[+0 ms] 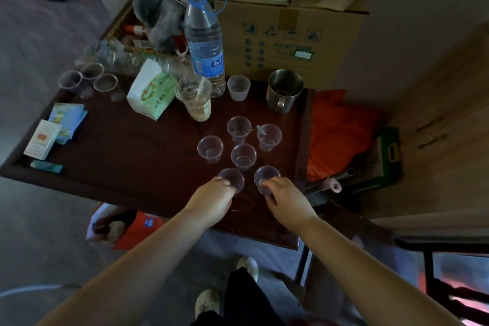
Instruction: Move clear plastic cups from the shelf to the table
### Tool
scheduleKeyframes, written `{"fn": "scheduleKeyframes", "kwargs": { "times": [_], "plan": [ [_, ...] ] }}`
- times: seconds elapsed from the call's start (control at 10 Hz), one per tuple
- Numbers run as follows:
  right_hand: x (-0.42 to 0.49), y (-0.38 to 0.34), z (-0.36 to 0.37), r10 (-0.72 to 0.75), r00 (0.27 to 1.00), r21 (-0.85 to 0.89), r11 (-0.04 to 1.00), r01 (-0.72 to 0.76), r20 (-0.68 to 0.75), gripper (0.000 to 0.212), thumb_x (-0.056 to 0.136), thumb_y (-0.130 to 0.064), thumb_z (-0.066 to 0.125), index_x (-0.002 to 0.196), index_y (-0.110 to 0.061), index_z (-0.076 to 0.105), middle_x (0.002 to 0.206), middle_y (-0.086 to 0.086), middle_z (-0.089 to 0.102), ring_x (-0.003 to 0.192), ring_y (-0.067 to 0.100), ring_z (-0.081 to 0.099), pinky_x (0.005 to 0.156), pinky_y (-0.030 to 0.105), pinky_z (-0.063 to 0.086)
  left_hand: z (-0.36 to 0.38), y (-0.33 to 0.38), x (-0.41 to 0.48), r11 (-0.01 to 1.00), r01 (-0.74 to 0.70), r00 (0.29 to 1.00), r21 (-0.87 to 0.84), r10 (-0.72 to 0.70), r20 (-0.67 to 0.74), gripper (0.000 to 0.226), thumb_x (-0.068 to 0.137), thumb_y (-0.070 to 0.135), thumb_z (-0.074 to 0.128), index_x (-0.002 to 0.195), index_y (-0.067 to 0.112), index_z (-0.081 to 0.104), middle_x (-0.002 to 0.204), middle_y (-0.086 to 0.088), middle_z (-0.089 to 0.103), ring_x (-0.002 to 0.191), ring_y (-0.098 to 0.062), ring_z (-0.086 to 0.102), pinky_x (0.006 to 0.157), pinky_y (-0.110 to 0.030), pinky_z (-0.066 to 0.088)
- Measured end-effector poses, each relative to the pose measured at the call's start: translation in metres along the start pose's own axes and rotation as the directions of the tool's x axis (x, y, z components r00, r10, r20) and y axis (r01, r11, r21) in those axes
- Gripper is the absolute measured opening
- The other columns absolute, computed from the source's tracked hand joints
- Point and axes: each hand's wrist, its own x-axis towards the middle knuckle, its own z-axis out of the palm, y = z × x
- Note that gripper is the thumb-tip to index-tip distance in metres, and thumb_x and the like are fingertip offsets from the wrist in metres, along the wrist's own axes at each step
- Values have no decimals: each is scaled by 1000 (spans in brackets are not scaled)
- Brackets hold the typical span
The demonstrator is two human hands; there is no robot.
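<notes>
Two clear plastic cups are gripped at the near right part of the dark brown table (132, 156). The left hand (211, 201) is closed around the left cup (232, 178), and the right hand (287, 200) is closed around the right cup (266, 176); both cups are held upright, and it cannot be told whether their bases touch the table top. Just beyond them four more clear cups are stood upright on the table: one in the middle (243, 156), one to its left (210, 148), one farther back (239, 128), and one at the back right (269, 137) with something small and pale at its rim.

Farther back a large water bottle (203, 37) with a blue cap is seen, with a lidded drink cup (195, 98) and straw in front of it, a frosted cup (239, 87) to its right, and a steel mug (284, 91) beyond that. A tissue pack (150, 90) lies left of the drink cup. Three more clear cups (88, 79) are grouped at the far left edge. A cardboard box (293, 34) is stood behind the table.
</notes>
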Motion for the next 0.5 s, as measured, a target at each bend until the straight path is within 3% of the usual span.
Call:
{"fn": "scheduleKeyframes", "kwargs": {
  "times": [0.1, 0.3, 0.5],
  "plan": [
    [0, 0, 2, 10, 1000, 0, 1000, -10, 11, 35, 88, -12, 51, 123, -15, 53, 123, 0, 56, 119, 16, 44, 93, 19, 32, 6, -1, 1, 1000, 23, 999, -14, -22, 35, 28, 91, 15, 44, 114, 11, 59, 110, -6, 62, 109, -24, 52, 82, -42, 51],
    [-7, 5, 5, 24, 1000, -11, 1000, -24, 1, 34, 88, -14, 50, 123, -18, 52, 124, -3, 55, 119, 12, 43, 93, 22, 38, 15, -3, -3, 1000, 13, 1000, -19, -13, 16, 32, 91, 13, 45, 120, 10, 57, 117, -7, 61, 115, -25, 50, 86, -41, 50],
    [-16, 2, 2, -5, 998, -50, 999, 2, -56, 34, 88, -13, 50, 122, -15, 54, 123, -1, 56, 118, 14, 45, 90, 27, 45, 16, 0, -3, 993, -61, 994, 100, 69, -81, 29, 87, 12, 49, 114, 10, 60, 109, -6, 64, 113, -27, 51, 75, -41, 52]
  ]
}}
